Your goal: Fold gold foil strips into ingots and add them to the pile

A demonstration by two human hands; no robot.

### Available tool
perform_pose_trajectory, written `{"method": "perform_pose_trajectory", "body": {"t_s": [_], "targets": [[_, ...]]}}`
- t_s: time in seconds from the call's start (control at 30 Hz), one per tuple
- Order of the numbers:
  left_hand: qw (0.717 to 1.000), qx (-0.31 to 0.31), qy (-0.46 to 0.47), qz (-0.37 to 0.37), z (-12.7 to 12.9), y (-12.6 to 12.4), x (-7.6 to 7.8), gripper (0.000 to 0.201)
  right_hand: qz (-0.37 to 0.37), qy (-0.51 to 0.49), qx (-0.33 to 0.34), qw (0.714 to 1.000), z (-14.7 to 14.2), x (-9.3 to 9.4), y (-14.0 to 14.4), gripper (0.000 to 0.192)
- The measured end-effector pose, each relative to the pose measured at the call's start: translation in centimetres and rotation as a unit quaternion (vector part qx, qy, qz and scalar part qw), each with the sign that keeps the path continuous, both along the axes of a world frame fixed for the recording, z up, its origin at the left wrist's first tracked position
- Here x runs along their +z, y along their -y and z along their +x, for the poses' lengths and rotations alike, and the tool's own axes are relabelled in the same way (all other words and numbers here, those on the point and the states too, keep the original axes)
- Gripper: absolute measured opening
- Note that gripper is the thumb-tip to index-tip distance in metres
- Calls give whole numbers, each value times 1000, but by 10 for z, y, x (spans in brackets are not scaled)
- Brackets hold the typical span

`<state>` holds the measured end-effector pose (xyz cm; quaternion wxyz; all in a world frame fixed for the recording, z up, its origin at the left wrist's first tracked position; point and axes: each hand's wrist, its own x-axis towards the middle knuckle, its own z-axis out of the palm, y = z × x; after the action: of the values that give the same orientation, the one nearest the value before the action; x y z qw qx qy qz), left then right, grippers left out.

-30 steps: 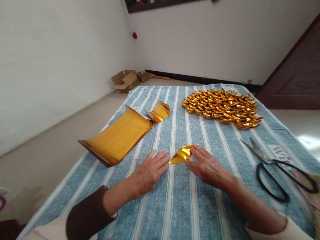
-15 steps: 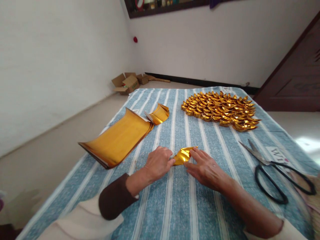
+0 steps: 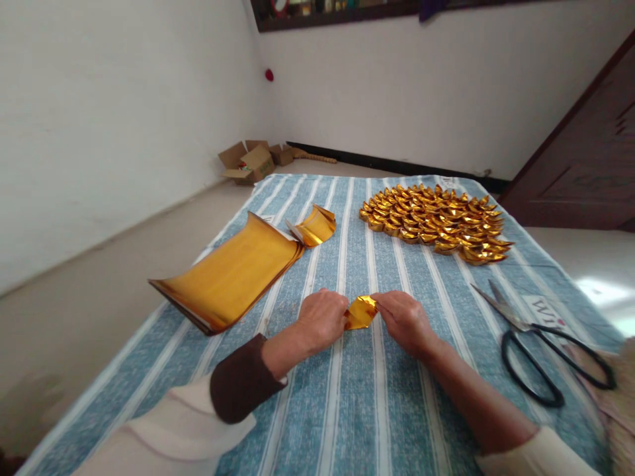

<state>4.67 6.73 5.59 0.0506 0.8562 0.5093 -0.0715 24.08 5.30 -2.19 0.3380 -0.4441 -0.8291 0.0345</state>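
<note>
Between my two hands is a small piece of folded gold foil paper [image 3: 362,313], shiny and creased, just over the striped cloth. My left hand [image 3: 322,318] pinches its left end, the fingertips partly hidden behind the knuckles. At its right end, my right hand [image 3: 404,322] grips the tip between thumb and fingers. Left of my hands lies a stack of large gold paper sheets [image 3: 235,274] with curled edges. A smaller stack of gold foil paper [image 3: 317,226] touches its far corner.
Many folded gold ingots [image 3: 436,218] stand packed together at the far right of the table. Black-handled scissors [image 3: 520,325] lie partly open on the right. The blue-and-white striped cloth [image 3: 297,410] covers the table. Cardboard boxes [image 3: 253,163] sit on the floor beyond.
My right hand's fingers have gone from lying spread over the foil paper to pinching its right end. The left hand has closed more on its end. The view has shifted slightly.
</note>
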Motion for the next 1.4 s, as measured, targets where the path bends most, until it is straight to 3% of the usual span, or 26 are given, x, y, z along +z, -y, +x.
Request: {"method": "perform_pose_trajectory", "body": {"t_s": [0.33, 0.5, 0.7, 0.93, 1.0, 1.2, 1.3, 1.4], "targets": [[1000, -8, 0, 10, 2, -3, -3, 11, -1, 43, -80, 996, -1, -8, -11, 18], [999, -13, 18, 25, -1, -2, -6, 7, -43, 85, -69, 993, 3, -7, -11, 19], [999, -9, 51, 5, -4, -2, -6, 6, -63, -42, -21, 997, 6, -3, -14, 11], [991, -41, 128, -29, -10, -7, -15, 13, -151, -168, 5, 974, 8, 13, -4, 14], [985, -78, 154, 0, -12, -8, -19, 13, -150, -197, 10, 969, 10, 15, 0, 11], [935, -195, 170, 244, -20, 3, -29, 34, -70, -175, 82, 979, 11, 25, 10, 14], [923, -217, 180, 262, -24, 10, -40, 35, -48, -109, 108, 987, 8, 24, 12, 23], [928, -206, 210, 229, -27, 16, -50, 32, -39, -68, 121, 990, 6, 17, 14, 28]]}}
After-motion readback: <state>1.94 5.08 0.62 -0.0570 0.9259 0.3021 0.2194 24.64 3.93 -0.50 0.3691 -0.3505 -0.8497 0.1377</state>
